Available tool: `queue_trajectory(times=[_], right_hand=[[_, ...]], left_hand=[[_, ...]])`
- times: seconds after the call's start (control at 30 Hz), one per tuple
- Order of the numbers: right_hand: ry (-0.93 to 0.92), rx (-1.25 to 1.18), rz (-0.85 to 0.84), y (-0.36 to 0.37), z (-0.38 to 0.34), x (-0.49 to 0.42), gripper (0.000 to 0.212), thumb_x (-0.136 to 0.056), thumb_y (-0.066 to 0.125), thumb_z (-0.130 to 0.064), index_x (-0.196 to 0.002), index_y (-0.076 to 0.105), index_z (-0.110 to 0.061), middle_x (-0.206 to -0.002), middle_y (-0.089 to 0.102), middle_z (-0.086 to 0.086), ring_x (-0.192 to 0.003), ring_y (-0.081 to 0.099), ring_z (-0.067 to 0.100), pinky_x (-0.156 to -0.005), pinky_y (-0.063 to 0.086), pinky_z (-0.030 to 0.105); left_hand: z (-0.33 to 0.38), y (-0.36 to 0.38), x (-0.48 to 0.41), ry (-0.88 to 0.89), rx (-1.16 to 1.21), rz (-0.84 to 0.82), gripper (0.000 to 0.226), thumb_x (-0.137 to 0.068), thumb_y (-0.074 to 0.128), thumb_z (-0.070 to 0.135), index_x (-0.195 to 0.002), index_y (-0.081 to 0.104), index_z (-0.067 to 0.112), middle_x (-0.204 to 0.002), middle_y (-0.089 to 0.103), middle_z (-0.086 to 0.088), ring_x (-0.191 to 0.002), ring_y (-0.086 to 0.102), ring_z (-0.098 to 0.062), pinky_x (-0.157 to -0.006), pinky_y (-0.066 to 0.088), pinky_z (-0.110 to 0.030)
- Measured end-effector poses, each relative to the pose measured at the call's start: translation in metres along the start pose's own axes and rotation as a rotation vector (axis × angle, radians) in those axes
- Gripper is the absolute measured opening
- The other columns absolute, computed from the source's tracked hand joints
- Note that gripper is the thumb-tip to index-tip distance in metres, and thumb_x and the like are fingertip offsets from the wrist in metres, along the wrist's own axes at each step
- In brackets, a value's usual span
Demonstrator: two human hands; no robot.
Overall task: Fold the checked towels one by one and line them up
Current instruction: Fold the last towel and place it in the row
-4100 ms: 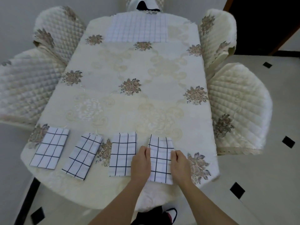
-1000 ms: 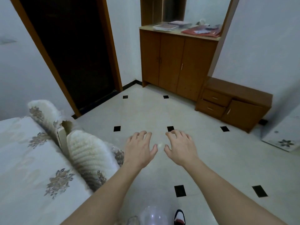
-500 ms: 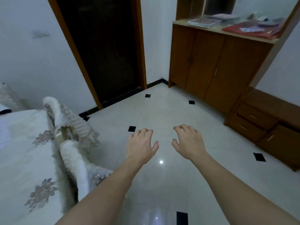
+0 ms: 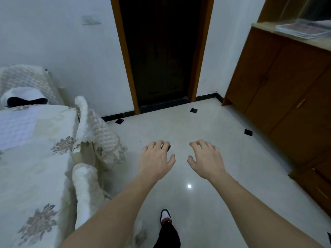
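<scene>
My left hand (image 4: 157,159) and my right hand (image 4: 206,158) hang in the air over the tiled floor, palms down, fingers loosely spread, holding nothing. A pale checked towel (image 4: 16,126) lies unfolded at the far end of the table (image 4: 35,176), at the left edge of the view, well away from both hands. The folded towels are out of view.
Quilted chairs (image 4: 96,129) stand along the table's right side, between me and the tabletop. A dark doorway (image 4: 161,51) is straight ahead. A wooden cabinet (image 4: 286,90) lines the right wall. My foot (image 4: 165,217) is on the white tiled floor (image 4: 197,126).
I have left the row of folded towels at the table's near end. The view has swung left along the table's right side, bringing the doorway and the far unfolded towel into view. Both hands stay empty.
</scene>
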State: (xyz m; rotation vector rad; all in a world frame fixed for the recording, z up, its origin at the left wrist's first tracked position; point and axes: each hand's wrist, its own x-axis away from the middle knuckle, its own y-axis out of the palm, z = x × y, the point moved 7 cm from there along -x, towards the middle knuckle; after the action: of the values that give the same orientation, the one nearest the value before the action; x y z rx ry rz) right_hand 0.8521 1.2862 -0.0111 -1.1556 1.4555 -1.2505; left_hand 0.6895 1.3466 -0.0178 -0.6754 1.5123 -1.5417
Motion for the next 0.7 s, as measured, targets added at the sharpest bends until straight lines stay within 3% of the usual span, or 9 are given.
queue_trajectory(times=[0.3,0.5,0.7], right_hand=[[-0.093,0.004,-0.005,-0.004,-0.008,-0.212,0.046,-0.096,0.047,-0.041,-0.139,0.046,-0.026,-0.138,0.05,-0.004,-0.126,0.046,0.02,-0.104,0.035,0.037],[-0.129,-0.044,-0.026,0.009,-0.011,-0.315,0.045,-0.095,0.047,-0.043,-0.137,0.048,-0.026,-0.136,0.051,-0.004,-0.123,0.048,0.02,-0.101,0.038,0.037],[-0.186,-0.078,-0.047,0.029,-0.006,-0.423,0.047,-0.095,0.048,-0.042,-0.138,0.048,-0.026,-0.137,0.051,-0.002,-0.124,0.048,0.021,-0.101,0.038,0.038]], left_hand=[[-0.076,0.016,-0.182,-0.084,-0.026,-0.013,0.056,-0.092,0.034,0.057,-0.132,0.054,0.023,-0.13,0.06,0.005,-0.115,0.055,-0.02,-0.092,0.045,-0.037],[-0.104,0.031,-0.272,-0.096,-0.067,-0.081,0.055,-0.097,0.033,0.056,-0.142,0.043,0.025,-0.141,0.05,0.005,-0.125,0.046,-0.019,-0.101,0.039,-0.037],[-0.139,0.056,-0.365,-0.148,-0.083,-0.094,0.056,-0.097,0.033,0.057,-0.142,0.043,0.025,-0.142,0.051,0.004,-0.126,0.047,-0.019,-0.102,0.04,-0.038]])
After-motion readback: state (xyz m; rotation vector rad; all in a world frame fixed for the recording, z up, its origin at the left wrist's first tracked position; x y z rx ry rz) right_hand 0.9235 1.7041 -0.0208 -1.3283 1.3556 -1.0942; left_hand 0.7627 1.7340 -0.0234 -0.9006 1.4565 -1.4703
